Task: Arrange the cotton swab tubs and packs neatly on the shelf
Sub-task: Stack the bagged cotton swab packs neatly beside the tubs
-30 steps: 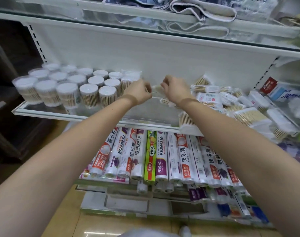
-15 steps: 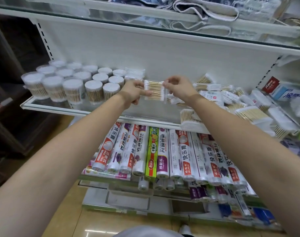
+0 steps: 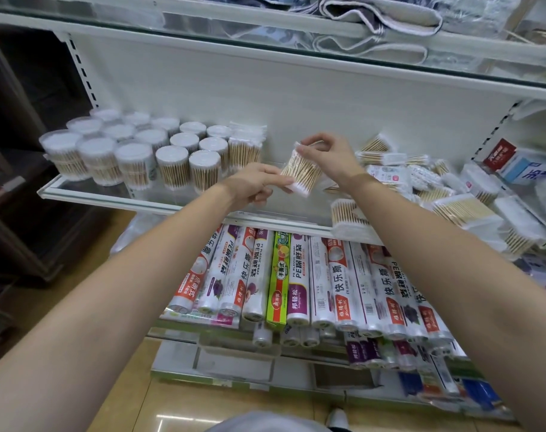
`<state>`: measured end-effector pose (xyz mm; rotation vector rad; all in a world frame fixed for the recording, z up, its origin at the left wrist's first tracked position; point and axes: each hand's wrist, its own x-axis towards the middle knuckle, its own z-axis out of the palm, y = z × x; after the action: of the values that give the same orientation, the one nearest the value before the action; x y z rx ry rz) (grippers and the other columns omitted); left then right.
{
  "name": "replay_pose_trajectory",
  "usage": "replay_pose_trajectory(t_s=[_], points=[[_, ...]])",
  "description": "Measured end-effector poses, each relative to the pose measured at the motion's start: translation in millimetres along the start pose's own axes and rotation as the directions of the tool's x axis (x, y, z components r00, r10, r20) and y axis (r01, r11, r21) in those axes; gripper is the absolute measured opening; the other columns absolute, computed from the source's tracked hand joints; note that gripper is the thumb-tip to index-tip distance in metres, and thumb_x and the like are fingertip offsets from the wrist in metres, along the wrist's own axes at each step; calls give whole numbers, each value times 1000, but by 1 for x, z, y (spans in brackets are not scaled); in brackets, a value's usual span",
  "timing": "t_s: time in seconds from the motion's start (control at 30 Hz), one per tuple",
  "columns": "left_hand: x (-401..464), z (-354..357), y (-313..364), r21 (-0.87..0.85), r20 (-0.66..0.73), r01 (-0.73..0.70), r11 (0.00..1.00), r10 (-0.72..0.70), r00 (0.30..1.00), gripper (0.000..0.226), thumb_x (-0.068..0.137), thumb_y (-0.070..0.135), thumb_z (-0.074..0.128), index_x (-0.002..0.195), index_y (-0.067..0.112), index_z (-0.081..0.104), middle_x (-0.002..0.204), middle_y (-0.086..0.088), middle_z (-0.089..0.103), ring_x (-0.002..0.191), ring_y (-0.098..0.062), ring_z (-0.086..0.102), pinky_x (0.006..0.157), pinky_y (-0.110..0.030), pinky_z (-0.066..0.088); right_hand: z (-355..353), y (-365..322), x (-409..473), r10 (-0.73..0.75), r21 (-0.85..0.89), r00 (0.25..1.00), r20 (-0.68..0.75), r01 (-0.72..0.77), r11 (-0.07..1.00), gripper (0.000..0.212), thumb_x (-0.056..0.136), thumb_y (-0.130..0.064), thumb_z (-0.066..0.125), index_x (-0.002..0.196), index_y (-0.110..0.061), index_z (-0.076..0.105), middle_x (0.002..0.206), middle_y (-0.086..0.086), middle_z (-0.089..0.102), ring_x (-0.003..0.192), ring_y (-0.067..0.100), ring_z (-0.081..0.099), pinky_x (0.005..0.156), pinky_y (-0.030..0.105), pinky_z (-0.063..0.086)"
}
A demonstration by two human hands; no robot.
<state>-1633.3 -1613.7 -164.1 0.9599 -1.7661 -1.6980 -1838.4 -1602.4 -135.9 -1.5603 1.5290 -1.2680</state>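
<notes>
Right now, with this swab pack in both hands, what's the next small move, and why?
Probably carry the swab pack left and stand it beside the upright packs next to the tubs. Both the left hand and right hand pinch it tilted above the shelf, and that spot continues the tidy row.

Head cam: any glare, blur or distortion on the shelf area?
Head view: wide-angle bend curves the shelf edge; ceiling-light glare on the floor; right-side packs smear toward the frame edge; the held swab pack and tubs stay sharp.
</notes>
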Motion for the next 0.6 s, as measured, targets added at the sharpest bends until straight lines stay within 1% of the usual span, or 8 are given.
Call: replay_pose_trajectory(t_s=[0.03,0.1,0.17,0.23,0.27,0.47,0.53,0.6], points=[[1,-1,-1,-2,-25,-13,1000,13,1000,35,91,26,71,112,-1,68,101,-6,74,50,-11,30,49,-23,30,0,-1,1,-4,10,1000,-7,4,1000,28,85,-28,79,104,-8,72,90,4,74,81,9,69,74,22,55],[4,-4,-7,-12,-81,-31,999,30,996,29,91,22,71,111,2,70,105,-11,74,50,-11,33,50,-23,31,-3,-2,3,12,2,1000,-5,-12,1000,29,89,-28,75,108,-7,71,94,2,72,82,8,66,67,20,52],[5,-7,-14,-46,-127,-51,998,45,991,25,90,19,71,110,3,71,107,-13,73,52,-11,35,51,-24,31,-6,0,4,51,-40,998,24,-50,998,26,92,-27,71,111,-9,70,92,-1,69,74,4,61,59,20,46],[5,-8,-19,-80,-162,-70,994,56,985,26,88,16,73,111,4,71,108,-13,73,53,-12,35,52,-25,32,-10,3,4,79,-80,996,48,-75,994,21,94,-26,69,110,-12,69,88,-3,67,60,-1,56,56,20,44],[5,-6,-20,-80,-176,-73,994,58,983,27,88,15,73,112,4,71,108,-13,73,53,-11,35,51,-24,32,-10,5,3,89,-86,995,52,-84,993,20,95,-26,68,110,-13,69,89,-2,68,58,0,55,56,21,44],[7,-2,-22,-40,-226,-74,996,63,972,26,88,16,74,110,3,70,104,-11,75,48,-10,33,43,-19,31,-8,9,1,114,65,990,84,-119,991,20,93,-18,68,109,-6,70,102,15,68,79,22,59,67,33,48],[8,-5,-24,-67,-224,-82,994,65,972,25,89,16,73,109,2,70,104,-12,75,48,-11,31,44,-20,31,-9,9,1,128,89,988,87,-136,987,19,92,-16,69,108,-6,70,103,16,69,84,23,61,72,35,49],[7,-7,-25,-84,-218,-82,993,63,974,24,90,16,72,109,1,69,105,-13,74,48,-12,31,44,-21,30,-9,9,0,128,81,988,81,-134,988,18,91,-16,71,107,-6,70,103,14,71,85,20,62,73,33,50]])
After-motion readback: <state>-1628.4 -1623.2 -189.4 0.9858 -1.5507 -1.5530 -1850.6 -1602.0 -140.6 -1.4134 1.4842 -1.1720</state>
